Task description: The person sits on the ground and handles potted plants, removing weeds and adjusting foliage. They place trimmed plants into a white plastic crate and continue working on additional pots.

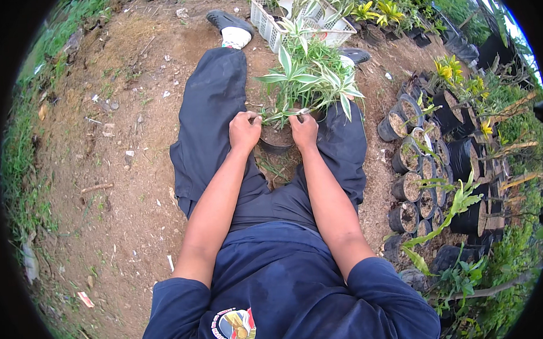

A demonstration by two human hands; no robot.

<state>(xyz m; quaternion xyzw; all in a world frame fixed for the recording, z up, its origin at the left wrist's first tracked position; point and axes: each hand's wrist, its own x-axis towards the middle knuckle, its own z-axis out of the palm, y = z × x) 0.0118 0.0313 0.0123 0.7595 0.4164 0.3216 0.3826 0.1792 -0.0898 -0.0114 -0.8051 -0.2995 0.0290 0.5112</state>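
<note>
A small black pot point(276, 146) filled with brown soil stands on the ground between my thighs. Low green-and-white striped leaves point(275, 116) spread over its far side. My left hand point(245, 132) is closed at the left of these leaves, its fingertips pinched together; what they hold is too small to make out. On the other side my right hand point(305, 130) is also closed, with a small pale, shiny thing point(303, 111) at its fingertips that I cannot identify. Just beyond both hands, a bushy clump of striped-leaf plants point(307, 78) rises and hides part of my right leg.
A white plastic crate point(269, 25) with more striped plants stands beyond my feet. Several black pots of soil point(406, 185) line the right side, beside black plant bags point(462, 157) and greenery. Bare brown soil point(116, 175) with scattered litter lies left, edged by grass point(24, 184).
</note>
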